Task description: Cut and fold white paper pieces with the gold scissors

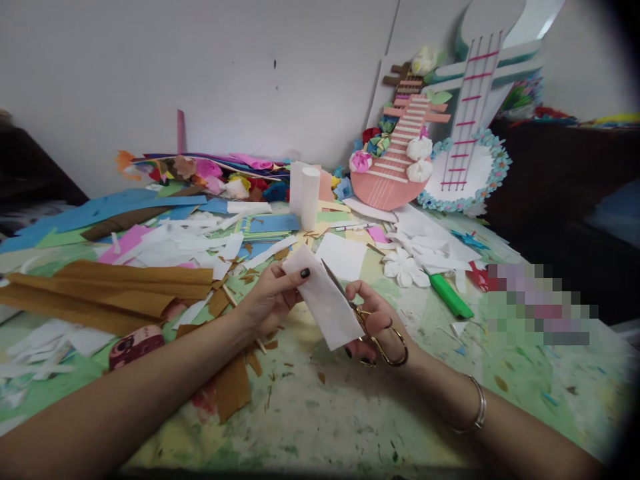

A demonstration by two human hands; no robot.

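My left hand [273, 297] pinches a folded piece of white paper [325, 303] by its upper left edge, thumb on top. My right hand [373, 320] has its fingers through the gold handles of a pair of scissors [367, 323]. The blades point up and left and run along the paper's right edge. Both hands hover just above a paint-stained green table [350, 413].
Brown crepe paper [115, 290] lies at the left, with white scraps and coloured sheets behind it. A white paper roll [310, 197] stands mid-table. A green cutter [450, 295] and a white paper flower [405, 267] lie at the right. Paper guitar models [400, 167] lean on the wall.
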